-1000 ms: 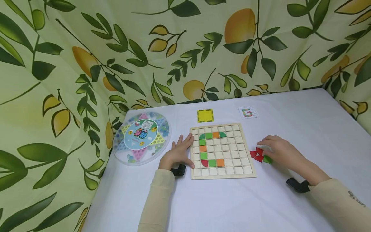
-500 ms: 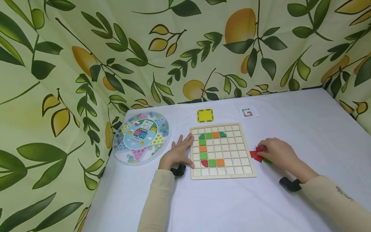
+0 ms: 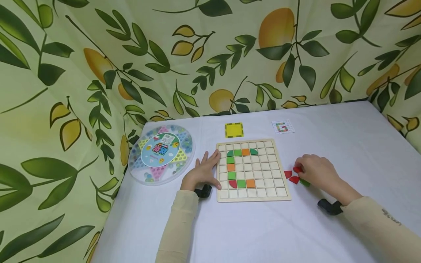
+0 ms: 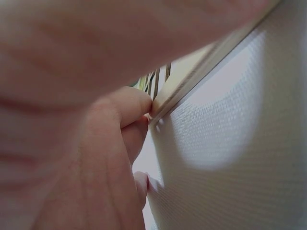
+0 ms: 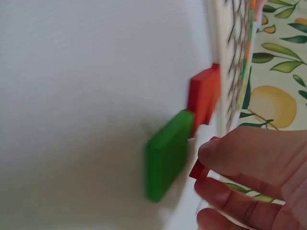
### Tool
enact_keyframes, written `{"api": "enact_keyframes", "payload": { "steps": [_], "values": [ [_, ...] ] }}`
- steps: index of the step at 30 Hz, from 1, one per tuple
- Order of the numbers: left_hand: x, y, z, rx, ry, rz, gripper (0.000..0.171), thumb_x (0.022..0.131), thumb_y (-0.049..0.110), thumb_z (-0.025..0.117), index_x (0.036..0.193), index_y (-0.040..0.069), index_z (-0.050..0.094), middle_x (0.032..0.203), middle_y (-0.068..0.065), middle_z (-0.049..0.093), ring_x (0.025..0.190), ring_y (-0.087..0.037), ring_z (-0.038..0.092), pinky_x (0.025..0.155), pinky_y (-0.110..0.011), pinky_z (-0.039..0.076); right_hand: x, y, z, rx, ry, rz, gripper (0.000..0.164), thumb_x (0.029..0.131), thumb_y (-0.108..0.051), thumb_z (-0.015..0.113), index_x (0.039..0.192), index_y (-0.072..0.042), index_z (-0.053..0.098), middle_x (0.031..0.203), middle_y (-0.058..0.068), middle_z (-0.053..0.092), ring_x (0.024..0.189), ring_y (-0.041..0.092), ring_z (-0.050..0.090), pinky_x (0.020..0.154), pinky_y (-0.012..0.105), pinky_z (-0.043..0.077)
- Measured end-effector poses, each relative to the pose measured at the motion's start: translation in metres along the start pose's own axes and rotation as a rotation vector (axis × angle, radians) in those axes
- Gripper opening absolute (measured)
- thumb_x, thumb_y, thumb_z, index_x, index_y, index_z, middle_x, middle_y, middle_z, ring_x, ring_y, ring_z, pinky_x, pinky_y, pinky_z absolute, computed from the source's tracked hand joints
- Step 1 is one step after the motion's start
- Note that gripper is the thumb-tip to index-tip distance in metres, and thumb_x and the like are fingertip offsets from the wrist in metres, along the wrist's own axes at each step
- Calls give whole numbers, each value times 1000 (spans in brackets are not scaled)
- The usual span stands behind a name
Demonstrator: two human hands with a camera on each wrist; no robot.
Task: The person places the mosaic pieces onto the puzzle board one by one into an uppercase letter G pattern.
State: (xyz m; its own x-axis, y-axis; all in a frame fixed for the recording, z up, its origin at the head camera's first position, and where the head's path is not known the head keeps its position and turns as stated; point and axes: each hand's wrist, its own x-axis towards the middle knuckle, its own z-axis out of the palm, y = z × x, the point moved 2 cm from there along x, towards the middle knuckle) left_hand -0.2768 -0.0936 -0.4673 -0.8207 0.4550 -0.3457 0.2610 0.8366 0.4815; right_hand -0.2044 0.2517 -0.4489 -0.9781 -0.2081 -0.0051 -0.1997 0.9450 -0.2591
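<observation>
A wooden grid board (image 3: pixel 263 173) lies on the table, with green, orange and red tiles forming an incomplete ring in its cells. My left hand (image 3: pixel 201 173) rests at the board's left edge, thumb and fingers spread and touching the frame (image 4: pixel 180 81). Right of the board, my right hand (image 3: pixel 319 173) pinches a red tile (image 5: pixel 199 170) between thumb and finger. Close by lie two other red tiles (image 3: pixel 294 179) and a green tile (image 5: pixel 168 155), which the right hand partly covers in the head view. The held tile's full shape is hidden by the fingers.
A round clear case (image 3: pixel 161 155) with a blue label lies left of the board. Behind the board are a yellow square frame (image 3: pixel 234 130) and a small card (image 3: pixel 283 126) showing a coloured G on a grid. Leaf-patterned cloth (image 3: pixel 197 54) hangs behind and at the left.
My right hand has moved slightly left, and its fingers have closed on a red tile, drawing it a little away from the other red ones. The left hand holds its place.
</observation>
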Motion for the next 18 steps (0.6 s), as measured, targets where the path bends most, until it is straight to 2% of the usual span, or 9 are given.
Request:
{"api": "enact_keyframes", "payload": {
  "steps": [3,6,11,14,18],
  "values": [
    [0,0,0,11,-1,-4,128,49,37,89,149,26,10,153,15,-4,140,-21,-15,108,-53,-9,1,-9,-2,22,42,-83,19,67,-7,76,85,-6,69,73,-1,57,64,15,48,54,28,42],
    [0,-1,-1,19,-1,-6,128,49,37,89,149,26,10,153,15,-4,140,-22,-15,108,-53,-9,5,-26,-2,74,76,-204,19,68,-6,76,85,-10,70,78,-5,59,70,14,50,60,29,45],
    [0,-3,-2,18,-6,-3,129,49,38,89,149,25,10,153,15,-5,140,-22,-15,108,-54,-9,10,-61,9,149,71,-395,19,69,-4,75,82,-17,69,81,-10,58,72,9,49,64,27,45],
    [1,-3,-2,24,-6,0,128,49,39,89,149,25,10,153,14,-5,139,-22,-15,108,-54,-9,14,-76,19,114,68,-485,19,70,-3,72,78,-19,67,79,-12,57,73,7,50,67,28,44],
    [2,-2,-2,35,-11,11,129,49,40,88,149,24,9,154,13,-6,139,-22,-16,108,-55,-9,17,-86,28,42,64,-530,20,69,-5,73,78,-22,66,79,-12,58,75,8,50,67,29,40]
  ]
}}
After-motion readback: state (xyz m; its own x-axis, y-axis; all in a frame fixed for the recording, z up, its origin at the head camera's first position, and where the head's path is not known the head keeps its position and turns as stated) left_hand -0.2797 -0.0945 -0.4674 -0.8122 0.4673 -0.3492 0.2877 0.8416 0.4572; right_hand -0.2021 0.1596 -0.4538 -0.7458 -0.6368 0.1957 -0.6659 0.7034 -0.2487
